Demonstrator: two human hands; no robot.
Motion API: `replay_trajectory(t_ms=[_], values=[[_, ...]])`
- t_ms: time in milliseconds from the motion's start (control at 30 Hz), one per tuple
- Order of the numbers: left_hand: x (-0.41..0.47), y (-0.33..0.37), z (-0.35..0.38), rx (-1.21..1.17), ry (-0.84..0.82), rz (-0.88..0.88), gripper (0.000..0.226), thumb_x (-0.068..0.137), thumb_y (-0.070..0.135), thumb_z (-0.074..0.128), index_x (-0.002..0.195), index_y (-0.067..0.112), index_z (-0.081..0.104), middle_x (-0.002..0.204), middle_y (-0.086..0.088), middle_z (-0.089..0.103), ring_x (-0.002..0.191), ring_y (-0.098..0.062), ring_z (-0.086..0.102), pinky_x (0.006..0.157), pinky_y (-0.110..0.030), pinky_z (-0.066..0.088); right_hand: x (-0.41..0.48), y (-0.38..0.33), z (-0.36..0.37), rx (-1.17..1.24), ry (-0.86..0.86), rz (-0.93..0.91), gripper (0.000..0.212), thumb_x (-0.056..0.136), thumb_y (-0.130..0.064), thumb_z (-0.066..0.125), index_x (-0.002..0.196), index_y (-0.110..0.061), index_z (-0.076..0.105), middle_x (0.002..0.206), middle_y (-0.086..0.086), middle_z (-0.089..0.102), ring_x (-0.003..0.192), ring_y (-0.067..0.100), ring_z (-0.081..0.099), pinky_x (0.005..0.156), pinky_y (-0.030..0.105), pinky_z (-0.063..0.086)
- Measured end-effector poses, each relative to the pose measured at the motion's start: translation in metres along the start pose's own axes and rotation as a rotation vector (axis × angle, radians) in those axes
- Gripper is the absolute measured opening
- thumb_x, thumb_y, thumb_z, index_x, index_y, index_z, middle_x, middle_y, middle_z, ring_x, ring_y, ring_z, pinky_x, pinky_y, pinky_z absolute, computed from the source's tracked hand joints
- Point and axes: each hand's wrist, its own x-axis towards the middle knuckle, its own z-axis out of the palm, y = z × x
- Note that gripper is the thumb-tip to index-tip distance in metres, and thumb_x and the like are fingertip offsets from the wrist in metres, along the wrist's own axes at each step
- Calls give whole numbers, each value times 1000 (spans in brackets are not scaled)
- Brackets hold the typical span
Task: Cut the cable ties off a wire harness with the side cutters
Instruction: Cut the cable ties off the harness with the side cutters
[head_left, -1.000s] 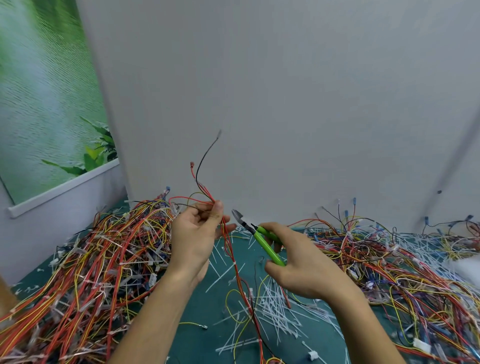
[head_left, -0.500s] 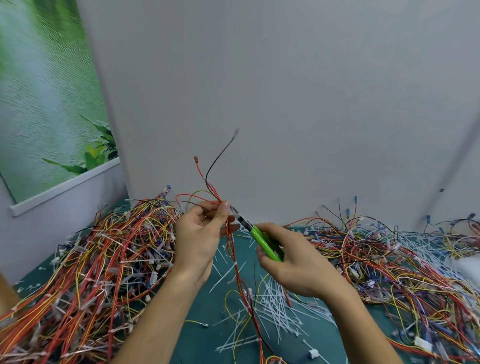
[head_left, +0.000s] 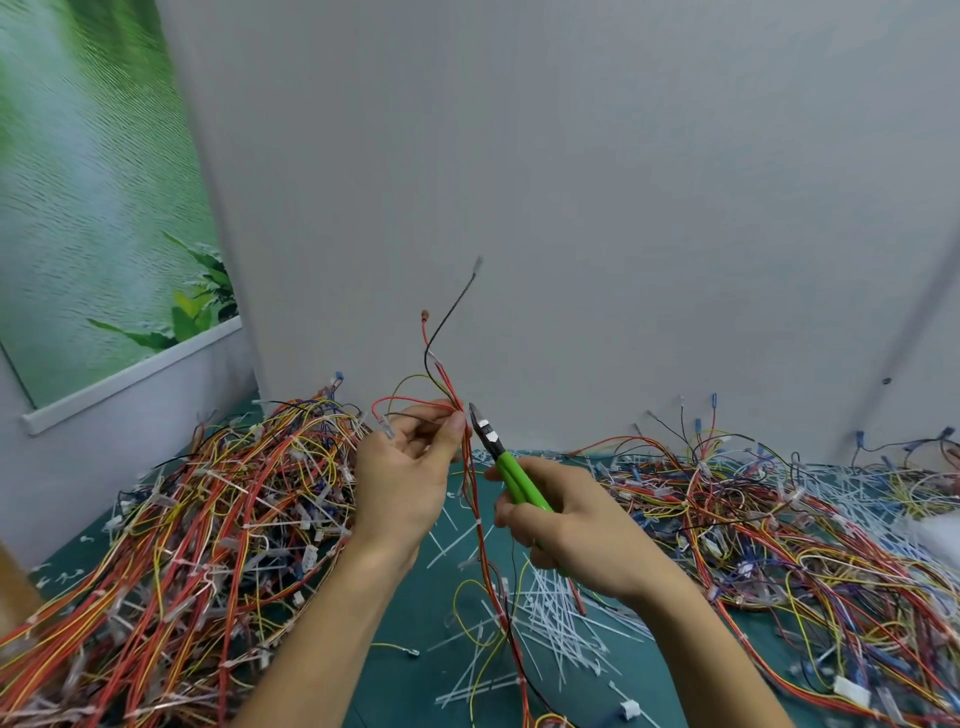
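My left hand (head_left: 408, 475) pinches a thin wire harness (head_left: 475, 512) of red, yellow and black wires between thumb and fingers, held up above the table. Loose wire ends rise from the pinch toward the wall. A white cable tie (head_left: 477, 522) wraps the harness below my hand. My right hand (head_left: 566, 525) grips the green-handled side cutters (head_left: 506, 470). Their dark jaws point up and left, tip right beside my left thumb and the harness.
A big pile of tied harnesses (head_left: 197, 525) lies on the left of the green mat (head_left: 415, 603). Another tangle of wires (head_left: 779, 519) covers the right. Cut white ties (head_left: 561, 618) litter the middle. A grey wall (head_left: 571, 208) stands close behind.
The cutters swung from pointing left at the harness to pointing more upright, jaws beside my left thumb. My left hand lifted the harness slightly and the loose ends shifted right.
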Motion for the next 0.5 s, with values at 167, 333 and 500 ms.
replay_trajectory(t_ms=[167,333,500], values=[[-2,0,2,83,-30,88,25,90,16,76,85,40,78,83,7,77,80,-8,74,72,-17,56,0,-1,3,-30,53,-7,37,83,-34,61,119,-26,64,93,4,67,71,10,54,68,34,45],[-3,-1,1,56,-3,80,15,88,17,78,85,31,79,86,5,78,84,-11,75,75,-19,58,1,1,3,-87,99,-13,26,97,-19,62,120,-28,65,88,-6,67,62,-3,55,65,22,45],[-5,0,2,55,-5,84,24,89,16,77,84,39,79,86,7,79,84,-10,76,74,-16,56,0,0,3,-129,105,-23,26,98,-19,61,122,-28,64,89,-7,66,62,-3,55,64,21,45]])
